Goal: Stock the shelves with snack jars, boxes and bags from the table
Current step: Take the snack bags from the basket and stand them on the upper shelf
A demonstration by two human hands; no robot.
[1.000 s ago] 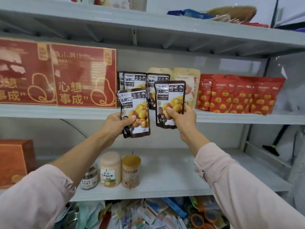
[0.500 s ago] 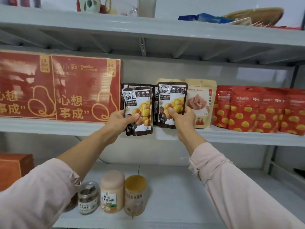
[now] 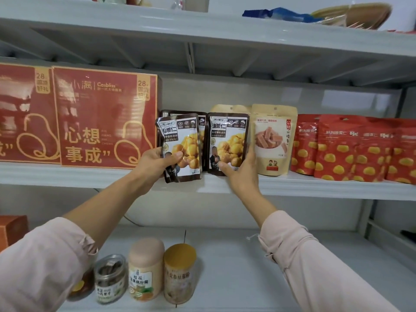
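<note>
Two dark brown chestnut bags are at the front of the middle shelf [image 3: 315,188]. My left hand [image 3: 155,163] grips the left chestnut bag [image 3: 182,147] by its lower left corner, its bottom hanging just past the shelf edge. My right hand [image 3: 240,174] holds the right chestnut bag [image 3: 227,143] upright on the shelf, thumb on its front, fingers along its right side. More bags of the same kind stand behind them.
Two red gift boxes [image 3: 105,120] fill the shelf's left. A tan snack pouch [image 3: 272,140] and several red bags [image 3: 342,149] stand to the right. Three jars [image 3: 146,269] and an orange box [image 3: 11,230] sit on the lower shelf; the top shelf holds a blue bag [image 3: 279,14].
Both hands have carried the two chestnut bags up and forward to the middle shelf. The right bag now stands on the shelf; the camera has moved closer.
</note>
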